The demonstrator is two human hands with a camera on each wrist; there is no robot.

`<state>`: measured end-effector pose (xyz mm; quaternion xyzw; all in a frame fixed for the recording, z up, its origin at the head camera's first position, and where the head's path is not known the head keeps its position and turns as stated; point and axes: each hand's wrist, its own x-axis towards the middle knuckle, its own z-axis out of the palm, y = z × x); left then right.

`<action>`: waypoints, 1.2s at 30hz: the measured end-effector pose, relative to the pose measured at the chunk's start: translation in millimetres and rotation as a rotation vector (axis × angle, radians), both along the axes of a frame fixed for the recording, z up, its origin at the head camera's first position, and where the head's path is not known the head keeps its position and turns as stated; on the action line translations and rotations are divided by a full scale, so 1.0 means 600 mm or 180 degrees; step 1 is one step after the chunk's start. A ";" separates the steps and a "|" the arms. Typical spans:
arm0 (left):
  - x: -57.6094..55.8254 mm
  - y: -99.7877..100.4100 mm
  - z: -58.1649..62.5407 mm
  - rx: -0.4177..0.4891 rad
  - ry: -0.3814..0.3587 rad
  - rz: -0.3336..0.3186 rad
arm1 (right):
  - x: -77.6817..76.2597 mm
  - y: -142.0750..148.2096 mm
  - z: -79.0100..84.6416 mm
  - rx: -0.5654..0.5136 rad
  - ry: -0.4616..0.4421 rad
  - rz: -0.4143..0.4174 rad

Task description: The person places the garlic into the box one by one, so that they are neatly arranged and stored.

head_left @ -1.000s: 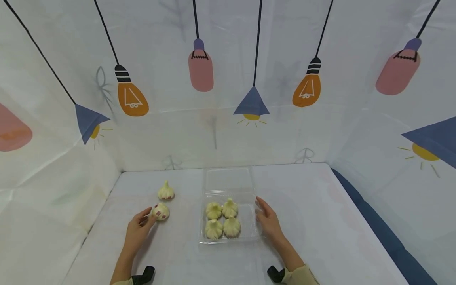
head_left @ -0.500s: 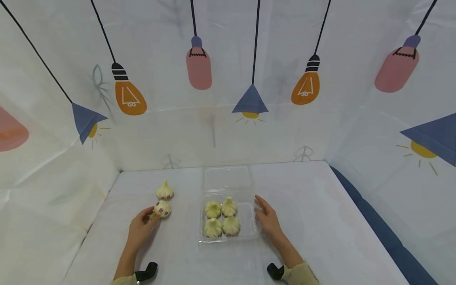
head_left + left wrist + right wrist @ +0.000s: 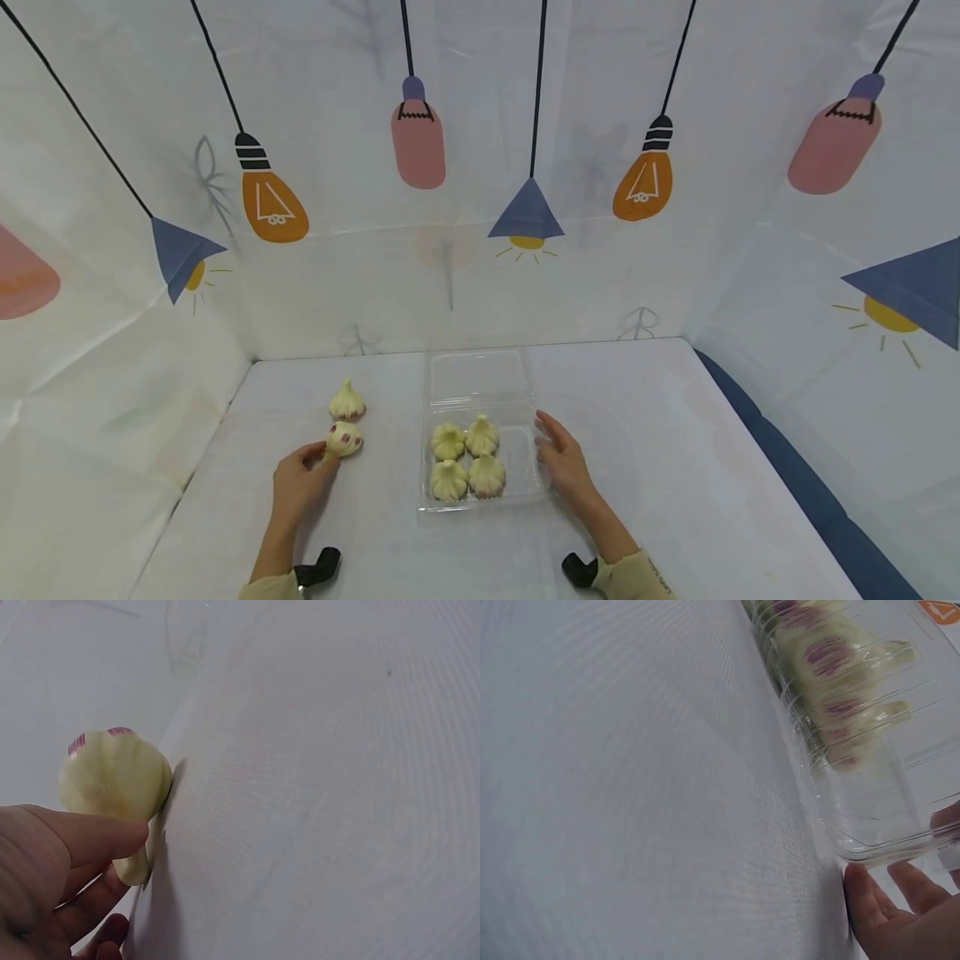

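In the head view, my left hand (image 3: 303, 483) pinches a garlic bulb (image 3: 345, 438) lying on its side at the left of the white table. The left wrist view shows the thumb (image 3: 105, 836) across the neck of that bulb (image 3: 116, 776), its purple-marked base turned away from the hand. Just behind it stands another garlic bulb (image 3: 347, 401), stem up. My right hand (image 3: 567, 467) is at the right side of an unlidded clear plastic box (image 3: 522, 467), its fingertips at the wall. Several garlic bulbs (image 3: 487, 477) sit in the box's left part.
The box's clear lid (image 3: 480, 377) is folded back towards the rear wall. White sheeting (image 3: 360, 283) printed with lamps surrounds the table (image 3: 660, 433). Blue fabric (image 3: 795, 475) lies beyond the table's right edge.
My left hand has moved slightly forward and to the right, bringing the pinched garlic bulb closer to the one behind it. My right hand keeps its place by the box.
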<state>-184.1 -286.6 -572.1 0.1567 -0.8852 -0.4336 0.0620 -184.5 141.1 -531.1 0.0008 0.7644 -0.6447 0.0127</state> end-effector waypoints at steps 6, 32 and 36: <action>0.001 0.007 0.004 -0.0089 -0.0048 -0.0037 | -0.010 0.005 -0.027 -0.0033 -0.0024 -0.0034; 0.013 0.037 0.019 0.0182 0.1148 0.0595 | -0.018 0.002 -0.044 0.0119 -0.0060 -0.0114; 0.009 0.051 0.027 0.0200 0.1308 0.0557 | -0.019 0.003 -0.045 0.0112 -0.0051 -0.0098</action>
